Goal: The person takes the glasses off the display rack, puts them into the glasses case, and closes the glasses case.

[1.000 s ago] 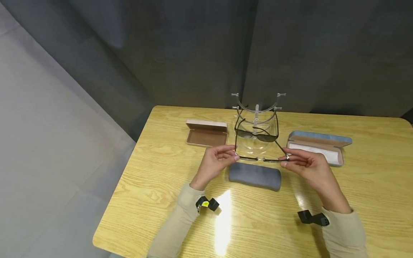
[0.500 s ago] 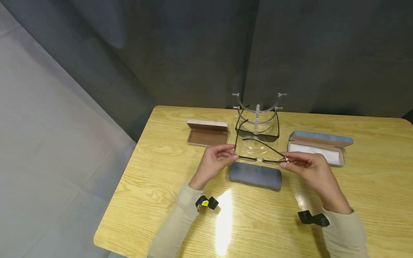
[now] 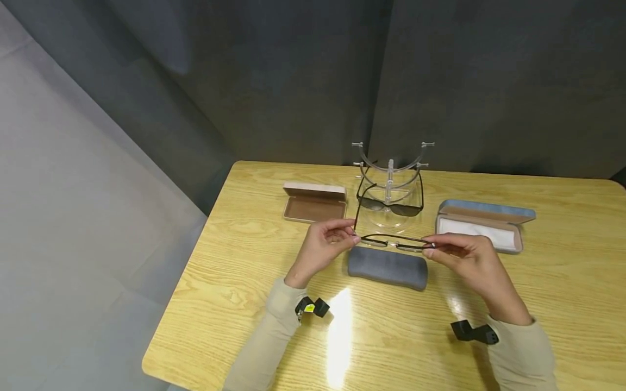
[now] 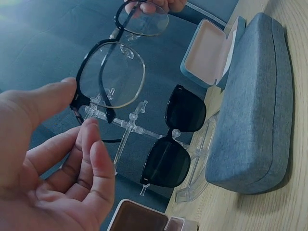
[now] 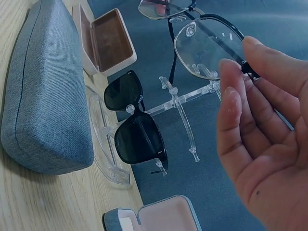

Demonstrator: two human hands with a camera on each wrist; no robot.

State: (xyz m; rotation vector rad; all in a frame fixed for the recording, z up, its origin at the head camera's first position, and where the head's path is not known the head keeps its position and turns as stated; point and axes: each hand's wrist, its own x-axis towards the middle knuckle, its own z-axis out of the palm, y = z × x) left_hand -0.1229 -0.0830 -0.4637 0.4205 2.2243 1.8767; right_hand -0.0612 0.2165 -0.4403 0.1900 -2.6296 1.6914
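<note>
A pair of clear eyeglasses (image 3: 411, 248) with a dark upper rim is held up above a grey fabric glasses case (image 3: 387, 267). My left hand (image 3: 324, 248) pinches its left hinge corner, and my right hand (image 3: 469, 258) pinches the right one. The right temple lies folded across behind the lenses, while the left temple still points away from me. Behind the eyeglasses, dark sunglasses (image 5: 138, 137) sit on the lowest level of a clear acrylic display stand (image 3: 389, 176). In the left wrist view the grey case (image 4: 252, 106) is closed.
An open case with a brown lining (image 3: 315, 208) stands left of the stand. To the right lies an open blue case (image 3: 486, 209) holding a white cloth (image 3: 476, 231). The wooden table (image 3: 235, 304) ends at a dark curtain (image 3: 293, 81) behind.
The right temple of the eyeglasses has swung inward, from extended toward the stand to folded behind the lenses. Both hands have stayed nearly in place, still pinching the frame.
</note>
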